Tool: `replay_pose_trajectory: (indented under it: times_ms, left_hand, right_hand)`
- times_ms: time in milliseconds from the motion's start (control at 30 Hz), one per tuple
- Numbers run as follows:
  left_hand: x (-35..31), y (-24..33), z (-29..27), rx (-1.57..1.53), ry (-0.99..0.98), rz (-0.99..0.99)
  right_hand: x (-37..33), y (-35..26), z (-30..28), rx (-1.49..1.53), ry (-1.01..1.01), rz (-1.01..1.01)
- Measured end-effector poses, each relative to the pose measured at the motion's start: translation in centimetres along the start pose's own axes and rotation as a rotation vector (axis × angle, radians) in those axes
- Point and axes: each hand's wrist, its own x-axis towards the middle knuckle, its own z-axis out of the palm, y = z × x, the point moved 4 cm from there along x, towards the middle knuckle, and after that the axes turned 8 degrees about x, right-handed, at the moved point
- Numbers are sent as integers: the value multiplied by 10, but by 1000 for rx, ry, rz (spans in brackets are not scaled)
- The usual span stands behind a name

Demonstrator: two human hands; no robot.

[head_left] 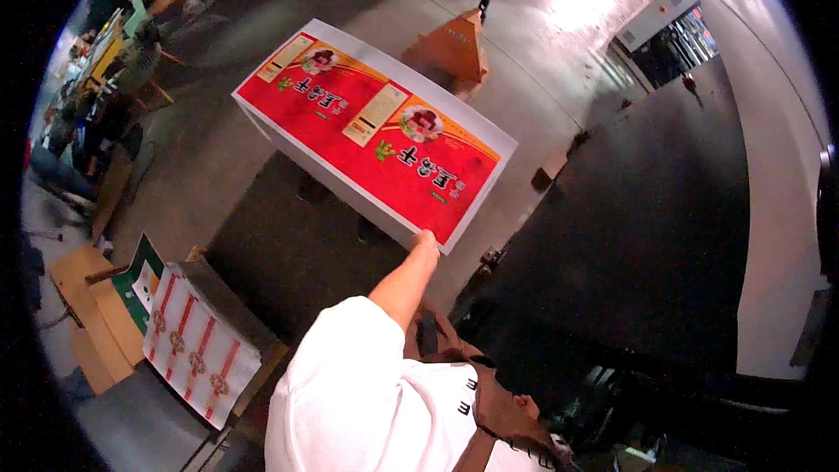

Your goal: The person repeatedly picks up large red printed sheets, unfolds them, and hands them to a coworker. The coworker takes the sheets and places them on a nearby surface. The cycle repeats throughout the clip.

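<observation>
I see one hand (pixel 426 242) — which I can't tell — on the printed-sheet stack's (pixel 376 135) near corner, fingers hidden; heavy stack, floppy single sheets — I'd lift by edges.

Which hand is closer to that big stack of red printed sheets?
Left. The left hand touches the near edge of the stack of red printed sheets; the right hand is out of view.

1 head-worn fisheye view looks steeply down from above the person's white shoulder (pixel 350 385), facing forward over a printed sheet stack (pixel 376 131) near mid-frame; floor (pixel 542 26) curves toward the rim.
</observation>
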Motion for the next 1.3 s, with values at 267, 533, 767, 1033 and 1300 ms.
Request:
replay_pose_trajectory:
  times_ms: [267, 533, 767, 1033, 1300]
  left_hand:
    - [62, 1, 15, -146, -162, 115]
    - [47, 8, -1, -17, -155, 18]
    - [13, 17, 16, -196, -553, 46]
    - [-21, 45, 19, -53, -714, 293]
    - [-66, 38, -35, -92, -832, 510]
  right_hand:
    - [41, 1, -124, -335, 218, -138]
    - [-19, 65, 32, -441, 474, -339]
    - [-26, 79, -2, -266, 550, -513]
    - [1, 53, -28, -276, 234, -447]
    - [70, 54, 143, -626, 121, -399]
